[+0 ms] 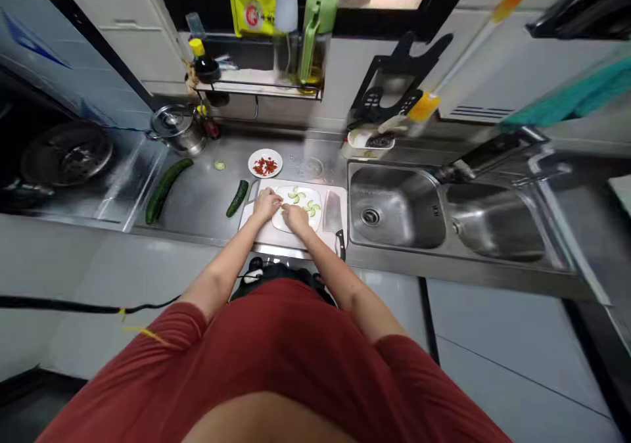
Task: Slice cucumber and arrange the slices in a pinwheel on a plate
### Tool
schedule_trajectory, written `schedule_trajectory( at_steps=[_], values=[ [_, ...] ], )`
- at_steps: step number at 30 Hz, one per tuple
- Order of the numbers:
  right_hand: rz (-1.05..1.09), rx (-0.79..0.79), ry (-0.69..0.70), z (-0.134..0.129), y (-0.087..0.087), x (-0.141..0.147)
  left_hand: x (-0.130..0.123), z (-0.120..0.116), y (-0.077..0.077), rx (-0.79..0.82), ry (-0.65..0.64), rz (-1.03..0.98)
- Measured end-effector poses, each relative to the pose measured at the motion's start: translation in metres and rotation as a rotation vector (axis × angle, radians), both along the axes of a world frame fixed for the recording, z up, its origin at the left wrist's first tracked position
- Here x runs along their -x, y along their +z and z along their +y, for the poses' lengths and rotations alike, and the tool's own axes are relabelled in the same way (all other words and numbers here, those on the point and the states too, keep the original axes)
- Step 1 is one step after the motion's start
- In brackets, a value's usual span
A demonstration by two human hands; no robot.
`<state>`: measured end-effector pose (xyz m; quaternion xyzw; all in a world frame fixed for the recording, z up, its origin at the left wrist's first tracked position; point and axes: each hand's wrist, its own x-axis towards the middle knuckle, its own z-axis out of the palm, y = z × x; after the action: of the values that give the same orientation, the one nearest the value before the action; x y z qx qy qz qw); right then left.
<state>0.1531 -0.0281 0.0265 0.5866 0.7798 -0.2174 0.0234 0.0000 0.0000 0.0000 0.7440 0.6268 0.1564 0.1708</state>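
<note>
My left hand (267, 204) is at the left rim of a white plate (316, 196), its fingers pinched together. Close beside it, my right hand (296, 219) reaches over the plate with fingers also drawn together. Whatever sits between the fingertips is too small to make out. Pale green cucumber slices (311, 208) lie on the plate, fanned into flower-like shapes. Under the plate is a light cutting board (266, 235). A cleaver (332, 211) rests on the board's right side, handle toward me. Left of the board lies a short cucumber piece (237, 198).
A small bowl (252, 160) of chopped red pieces stands behind the board. Farther left are a long cucumber (166, 190), a cucumber end (219, 165), and a steel pot (178, 131). A double sink (397, 206) is on the right. A shelf (246, 87) with bottles hangs above.
</note>
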Motion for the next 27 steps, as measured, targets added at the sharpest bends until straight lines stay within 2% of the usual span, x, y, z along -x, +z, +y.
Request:
schedule_trajectory(
  at_steps=[11,21,24,27],
  values=[
    [-0.001,0.018,-0.006,0.003,0.002,0.004,-0.002,-0.001,0.006,0.021,0.021,-0.012],
    [0.082,0.023,-0.054,0.010,-0.005,0.004,-0.005,0.001,0.007,0.033,0.022,-0.010],
    [0.159,0.016,-0.100,0.011,-0.007,0.001,-0.003,0.003,0.003,0.037,0.058,-0.078],
    [0.272,-0.021,-0.191,0.008,-0.009,-0.006,0.003,0.004,-0.002,0.009,0.173,-0.199]
  ],
)
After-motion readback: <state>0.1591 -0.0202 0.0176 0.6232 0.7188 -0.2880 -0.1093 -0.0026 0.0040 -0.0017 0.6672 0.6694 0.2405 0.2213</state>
